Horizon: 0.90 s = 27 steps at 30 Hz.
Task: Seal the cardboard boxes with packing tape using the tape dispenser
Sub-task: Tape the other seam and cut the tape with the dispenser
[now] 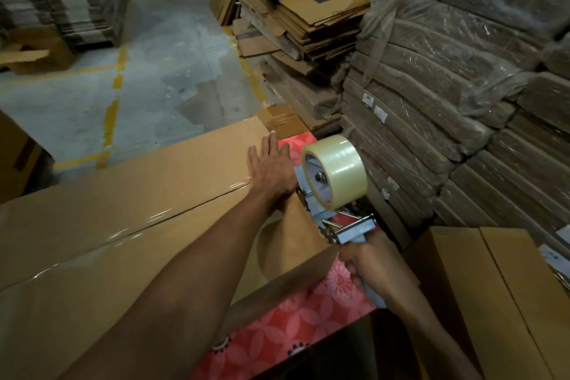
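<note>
Here we are at the long cardboard box [138,210], lying flat across a pink flowered sheet [293,339]. The left hand [271,166] is spread palm-down on the box top near its far right end, fingers straight and pressing, gripping nothing. A glossy strip of clear tape [148,219] runs along the centre seam under the forearm, catching the light.

The right hand [370,268] has its fingers wrapped tight round the handle of the tape dispenser [324,203]. The dispenser sits at the box's right end, its front edge against the cardboard just beside the left wrist. The clear tape roll [334,174] stands up above the frame, and the metal blade end points back toward the right hand. Whether the tape is stuck down on the box's end face, I can't tell from here.

To the right, a second box [493,287] stands close by, its flaps closed with the seam showing. Behind it rise plastic-wrapped stacks of flat cardboard [447,102], and further back a heap of loose flattened cartons [308,18]. Yellow lines [117,80] mark the grey floor [172,49] beyond the box.
</note>
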{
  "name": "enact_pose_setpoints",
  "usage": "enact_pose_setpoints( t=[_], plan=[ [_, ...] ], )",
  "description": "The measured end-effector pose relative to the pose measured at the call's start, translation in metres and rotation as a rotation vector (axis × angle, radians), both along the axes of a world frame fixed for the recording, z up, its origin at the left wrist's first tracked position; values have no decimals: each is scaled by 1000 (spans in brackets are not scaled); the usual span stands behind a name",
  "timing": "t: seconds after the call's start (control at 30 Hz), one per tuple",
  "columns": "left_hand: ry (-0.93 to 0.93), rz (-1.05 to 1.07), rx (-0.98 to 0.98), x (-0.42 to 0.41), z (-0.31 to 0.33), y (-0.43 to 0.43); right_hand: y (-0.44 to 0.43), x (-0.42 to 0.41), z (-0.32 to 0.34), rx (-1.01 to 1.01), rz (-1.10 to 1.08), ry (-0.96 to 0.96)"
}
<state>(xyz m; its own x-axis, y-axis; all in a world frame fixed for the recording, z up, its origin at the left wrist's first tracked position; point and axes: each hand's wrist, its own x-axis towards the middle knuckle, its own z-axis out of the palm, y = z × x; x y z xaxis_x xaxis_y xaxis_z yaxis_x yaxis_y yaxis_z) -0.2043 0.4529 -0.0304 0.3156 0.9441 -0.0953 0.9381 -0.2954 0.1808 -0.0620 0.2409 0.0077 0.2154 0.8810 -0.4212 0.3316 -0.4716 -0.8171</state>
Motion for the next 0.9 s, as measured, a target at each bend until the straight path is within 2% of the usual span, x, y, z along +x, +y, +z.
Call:
enact_pose_setpoints(
  t=[0.13,0.23,0.37,0.43,0.5,0.53,0.6,0.77,0.9],
  plan=[
    [-37,39,58,1,-4,-4,-16,7,-1,-41,-75,67],
    [-42,61,29,3,-2,-2,-49,11,-2,-60,-177,165],
    [-34,85,113,12,3,-11,-70,13,-13,-51,-176,126],
    [-217,-18,213,18,-1,-29,-68,13,-17,-39,-190,122],
    [-466,-242,136,18,-6,-51,-65,14,-20,-36,-212,129],
    [-476,-372,96,17,-14,-56,-64,15,-22,-38,-225,133],
    [-401,-509,43,10,-23,-55,-64,15,-22,-38,-228,138],
    [-216,-599,83,3,-15,-54,-68,11,-15,36,-242,181],
    [-206,-620,108,0,-14,-57,-78,12,-14,43,-208,142]
  ],
)
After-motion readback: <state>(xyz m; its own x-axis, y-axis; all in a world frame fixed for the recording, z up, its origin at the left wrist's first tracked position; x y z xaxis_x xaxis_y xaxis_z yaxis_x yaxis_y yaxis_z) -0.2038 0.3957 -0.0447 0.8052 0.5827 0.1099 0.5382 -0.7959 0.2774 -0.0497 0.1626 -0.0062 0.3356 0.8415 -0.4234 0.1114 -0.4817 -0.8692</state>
